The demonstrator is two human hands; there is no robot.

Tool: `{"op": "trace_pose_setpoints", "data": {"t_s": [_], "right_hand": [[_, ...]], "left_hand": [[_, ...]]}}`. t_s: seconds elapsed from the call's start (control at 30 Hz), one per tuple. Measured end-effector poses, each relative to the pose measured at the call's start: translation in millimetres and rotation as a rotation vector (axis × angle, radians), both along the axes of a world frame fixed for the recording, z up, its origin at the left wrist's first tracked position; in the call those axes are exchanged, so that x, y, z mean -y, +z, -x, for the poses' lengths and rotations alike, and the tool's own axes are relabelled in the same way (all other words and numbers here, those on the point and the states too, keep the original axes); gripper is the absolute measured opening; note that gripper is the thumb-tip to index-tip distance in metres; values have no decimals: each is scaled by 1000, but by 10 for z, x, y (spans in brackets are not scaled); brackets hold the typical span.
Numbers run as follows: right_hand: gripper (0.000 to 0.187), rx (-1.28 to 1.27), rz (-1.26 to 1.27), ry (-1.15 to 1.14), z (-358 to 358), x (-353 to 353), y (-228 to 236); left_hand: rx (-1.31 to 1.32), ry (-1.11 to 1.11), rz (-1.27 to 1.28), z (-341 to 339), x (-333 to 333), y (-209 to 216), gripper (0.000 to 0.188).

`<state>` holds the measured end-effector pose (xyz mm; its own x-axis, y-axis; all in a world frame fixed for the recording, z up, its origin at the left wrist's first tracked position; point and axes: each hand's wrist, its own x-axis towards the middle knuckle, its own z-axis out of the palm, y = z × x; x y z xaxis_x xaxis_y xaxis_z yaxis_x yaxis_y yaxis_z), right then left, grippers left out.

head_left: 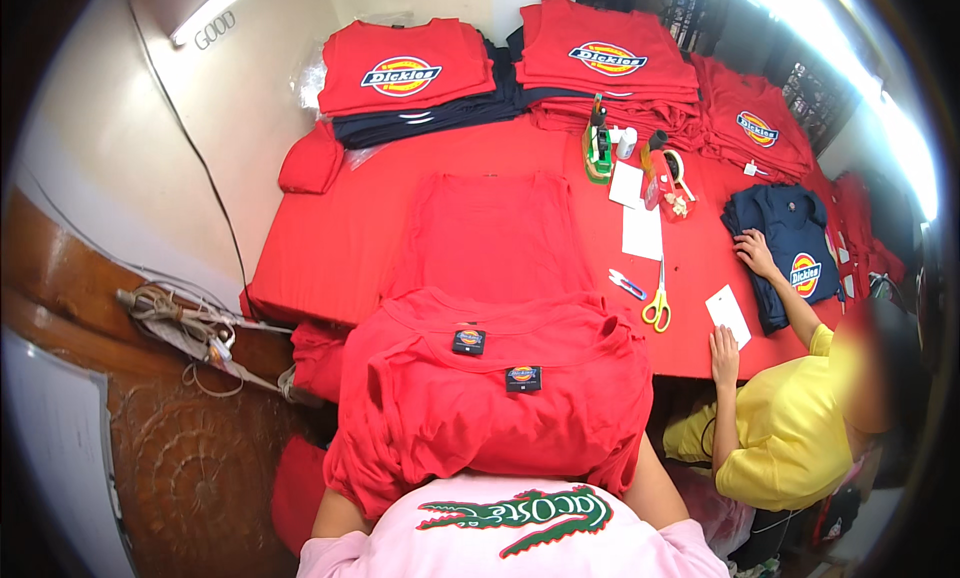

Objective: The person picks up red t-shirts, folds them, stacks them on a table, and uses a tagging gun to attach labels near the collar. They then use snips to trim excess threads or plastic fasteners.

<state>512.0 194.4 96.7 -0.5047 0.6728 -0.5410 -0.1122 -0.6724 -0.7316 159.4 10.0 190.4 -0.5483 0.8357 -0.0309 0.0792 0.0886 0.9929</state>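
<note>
A loose bundle of red shirts [470, 418] lies across my front at the near table edge, with two dark neck labels showing. My left forearm [338, 515] and my right forearm [655, 488] reach under its sides. Both my hands are hidden by the cloth, so their fingers do not show. Just beyond the bundle, another red shirt [490, 233] is spread flat on the red-covered table [330, 208].
Folded red shirts [345, 83] are stacked on navy ones at the back. Tape dispensers [598, 153], white cards [642, 230], thread snips [628, 284] and yellow-handled scissors [657, 308] lie right of centre. At right, a person in yellow [790, 428] touches navy shirts [785, 228] and a card.
</note>
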Motion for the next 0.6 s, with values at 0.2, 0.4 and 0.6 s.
{"op": "trace_pose_setpoints", "data": {"t_s": [0.2, 0.4, 0.6], "right_hand": [[56, -75, -63, -25, 961, -1199, 466], [59, 51, 186, -75, 1554, -2503, 35], [64, 95, 31, -229, 934, -1934, -573]], "left_hand": [[123, 92, 87, 1198, -307, -416, 112], [340, -73, 240, 2292, -1380, -1224, 111], [1011, -53, 201, 2344, -964, -1471, 100]]}}
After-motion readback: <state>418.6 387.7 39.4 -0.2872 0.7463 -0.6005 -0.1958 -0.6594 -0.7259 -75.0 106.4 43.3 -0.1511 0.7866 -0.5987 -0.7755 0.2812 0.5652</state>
